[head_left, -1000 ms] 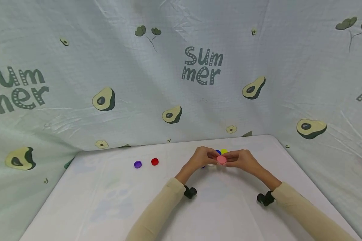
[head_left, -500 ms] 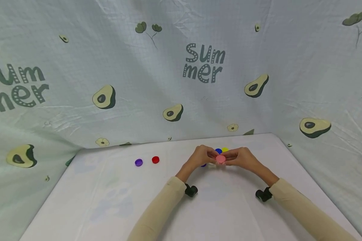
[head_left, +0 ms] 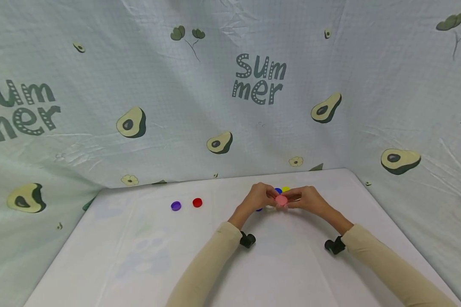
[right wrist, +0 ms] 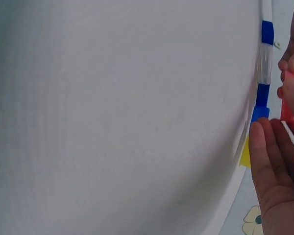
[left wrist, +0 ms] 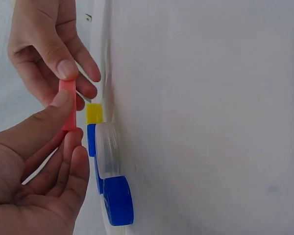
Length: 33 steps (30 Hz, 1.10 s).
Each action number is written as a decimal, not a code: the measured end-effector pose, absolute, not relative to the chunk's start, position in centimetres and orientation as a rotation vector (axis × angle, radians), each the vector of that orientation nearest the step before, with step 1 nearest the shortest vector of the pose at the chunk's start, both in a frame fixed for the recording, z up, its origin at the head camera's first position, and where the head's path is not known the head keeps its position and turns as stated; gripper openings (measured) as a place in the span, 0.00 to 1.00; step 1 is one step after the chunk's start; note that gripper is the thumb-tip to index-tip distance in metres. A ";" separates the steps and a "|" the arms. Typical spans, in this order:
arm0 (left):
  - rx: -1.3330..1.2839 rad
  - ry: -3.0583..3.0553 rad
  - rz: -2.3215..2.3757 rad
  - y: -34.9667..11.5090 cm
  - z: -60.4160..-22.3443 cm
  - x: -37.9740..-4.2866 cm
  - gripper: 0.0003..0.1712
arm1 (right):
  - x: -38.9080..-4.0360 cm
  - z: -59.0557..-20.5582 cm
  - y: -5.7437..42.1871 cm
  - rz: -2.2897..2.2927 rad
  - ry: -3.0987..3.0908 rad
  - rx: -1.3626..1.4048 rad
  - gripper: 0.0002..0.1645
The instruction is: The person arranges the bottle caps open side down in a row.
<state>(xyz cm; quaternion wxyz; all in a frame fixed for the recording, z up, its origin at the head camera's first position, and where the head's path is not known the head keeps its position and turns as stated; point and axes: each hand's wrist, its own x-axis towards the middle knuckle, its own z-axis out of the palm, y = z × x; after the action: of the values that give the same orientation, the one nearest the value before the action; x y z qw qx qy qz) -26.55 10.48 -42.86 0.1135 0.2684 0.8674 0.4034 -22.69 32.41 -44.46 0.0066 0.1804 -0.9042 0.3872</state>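
Note:
A round pink lid (head_left: 281, 200) is held between both hands above the far part of the table, and it shows edge-on in the left wrist view. My left hand (head_left: 260, 197) pinches it, with the thumb on its face and the fingertips behind. From the other side my right hand (head_left: 310, 200) holds the lid's opposite edge between thumb and fingers. Behind and below the hands stand a yellow cap (left wrist: 94, 113), several blue caps (left wrist: 118, 201) and a whitish translucent lid (left wrist: 108, 150), partly hidden by the hands in the head view.
Left of the hands, a purple cap (head_left: 176, 206) and a red cap (head_left: 197, 202) lie apart from the others on the white-covered table (head_left: 146, 256). A printed cloth (head_left: 176, 106) hangs behind the table's far edge and along its sides.
Both hands keep hold of the pink lid in nearly the same spot. The left forearm has shifted slightly to the right, and the head view has tilted down a little.

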 end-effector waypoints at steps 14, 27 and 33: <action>0.702 2.562 1.181 11.3 -43.0 -26.2 0.13 | -23.0 -44.4 31.7 1.147 -2.939 0.371 0.22; 0.663 2.622 1.048 12.2 -43.1 -26.2 0.13 | -23.2 -44.9 31.2 1.092 -2.996 0.341 0.22; 0.662 2.677 1.002 12.8 -43.1 -25.8 0.12 | -23.2 -45.0 31.2 1.098 -2.993 0.360 0.22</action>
<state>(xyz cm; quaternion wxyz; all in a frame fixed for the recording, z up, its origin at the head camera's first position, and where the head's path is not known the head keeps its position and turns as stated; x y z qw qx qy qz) -25.81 12.76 -43.08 0.1035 0.2243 0.9075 0.3397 -23.22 31.15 -44.99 -0.0331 0.1121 -0.9324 0.3421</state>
